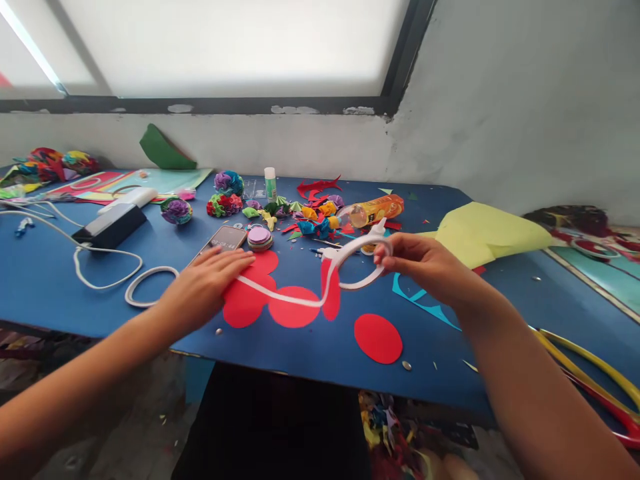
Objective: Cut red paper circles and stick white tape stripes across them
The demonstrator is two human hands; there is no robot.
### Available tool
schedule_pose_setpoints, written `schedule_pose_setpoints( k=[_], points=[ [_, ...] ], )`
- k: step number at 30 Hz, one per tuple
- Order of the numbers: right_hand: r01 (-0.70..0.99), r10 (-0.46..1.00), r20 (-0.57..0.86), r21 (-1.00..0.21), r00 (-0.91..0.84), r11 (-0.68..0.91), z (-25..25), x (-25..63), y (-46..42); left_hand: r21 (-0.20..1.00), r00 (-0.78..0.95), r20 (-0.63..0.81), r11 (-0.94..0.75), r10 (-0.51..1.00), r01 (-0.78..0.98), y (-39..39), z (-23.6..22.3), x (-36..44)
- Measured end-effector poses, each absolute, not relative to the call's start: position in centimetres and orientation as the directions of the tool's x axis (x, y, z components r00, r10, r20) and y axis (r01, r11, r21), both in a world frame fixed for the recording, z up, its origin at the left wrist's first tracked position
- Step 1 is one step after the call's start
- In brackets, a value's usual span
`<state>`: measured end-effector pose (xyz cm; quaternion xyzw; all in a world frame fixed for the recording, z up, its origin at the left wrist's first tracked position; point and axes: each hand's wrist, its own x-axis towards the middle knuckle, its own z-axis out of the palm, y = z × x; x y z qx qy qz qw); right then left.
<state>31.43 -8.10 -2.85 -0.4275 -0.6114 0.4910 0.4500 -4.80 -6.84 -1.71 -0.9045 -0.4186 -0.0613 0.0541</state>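
Note:
In my right hand [415, 257] is a roll of white tape [357, 285], gripped at its right edge between thumb and fingers and raised above the table. A loose strip [285, 299] runs from the roll leftward across several red paper circles [295, 312]. My left hand [210, 280] lies flat with fingers stretched out at the strip's left end, partly covering the red paper there. One narrow-looking red piece [331, 293] stands tilted by the strip. A separate red circle [379, 339] rests nearer the table's front edge.
Behind the hands are a phone [225, 239], a stack of paper discs [260, 239], a glue stick [271, 183], an orange-labelled bottle [377, 212] and paper flowers [177, 210]. Another white roll [131, 293] lies left. Yellow paper [485, 237] and yellow-red scissors [595, 373] are at right.

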Motion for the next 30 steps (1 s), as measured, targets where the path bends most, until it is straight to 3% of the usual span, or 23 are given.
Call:
schedule_pose_setpoints(
  k=[4,7,10,13,16,18,24,30],
  points=[
    [0.258,0.947,0.053,-0.956,-0.317,0.14,-3.2,30.2,-8.2,-0.296,0.674,0.163,-0.616,0.72,0.73,-6.8,0.5,-7.3],
    [0.289,0.929,0.042,-0.944,-0.368,0.157,-3.6,29.3,-8.3,-0.34,0.661,0.165,-0.588,0.732,0.735,-9.3,0.7,-6.7],
    [0.342,0.915,0.034,-0.921,-0.401,0.185,-3.7,28.9,-8.5,-0.225,0.695,0.247,-0.658,0.675,0.719,-13.0,-0.7,-4.1],
    [0.364,0.913,0.038,-0.91,-0.407,0.2,-3.8,28.9,-8.6,-0.038,0.755,0.385,-0.808,0.532,0.588,-15.9,-2.9,-0.1],
    [0.36,0.913,0.048,-0.909,-0.405,0.207,-3.8,29.0,-8.5,0.111,0.884,0.28,-0.927,0.375,0.358,-17.1,-5.4,4.3],
    [0.351,0.915,0.059,-0.912,-0.4,0.212,-3.9,29.2,-8.4,0.205,0.891,0.208,-0.908,0.404,0.365,-17.0,-6.7,7.0],
    [0.292,0.924,0.093,-0.933,-0.37,0.211,-4.2,29.6,-8.2,0.274,0.88,0.021,-0.85,0.474,0.451,-16.2,-7.9,10.2],
    [0.245,0.94,0.183,-0.935,-0.287,0.256,-3.6,29.4,-8.7,0.298,0.851,0.037,-0.819,0.523,0.49,-16.4,-7.5,10.1]
  ],
)
